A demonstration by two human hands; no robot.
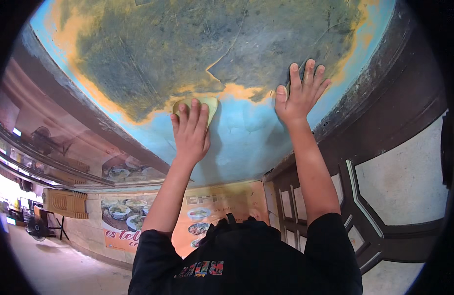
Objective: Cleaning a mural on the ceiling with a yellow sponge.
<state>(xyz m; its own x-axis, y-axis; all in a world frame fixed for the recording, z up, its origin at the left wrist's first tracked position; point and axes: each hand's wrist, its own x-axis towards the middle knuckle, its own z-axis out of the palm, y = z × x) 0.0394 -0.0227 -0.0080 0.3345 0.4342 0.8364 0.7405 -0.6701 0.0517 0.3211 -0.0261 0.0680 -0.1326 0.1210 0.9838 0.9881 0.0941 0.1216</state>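
Before me is a blue-painted surface (251, 132) with a large dark grey patch (158, 54), rimmed in orange-yellow and crossed by cracks. My left hand (191, 135) presses a thin pale yellow sheet (212, 105) against the surface at the patch's lower edge. The fingers lie over the sheet, whose exact kind I cannot make out. To the right, my right hand (299, 98) rests on the surface with its fingers spread, across the orange rim and dark patch. No tool shows in it.
Brown frames (384, 93) border the blue surface. At right stands a dark door (354, 206) with pale panels. Food posters (121, 221) hang low at left and centre. Farther left are stacked tan plastic chairs (65, 203) and a black fan (36, 227).
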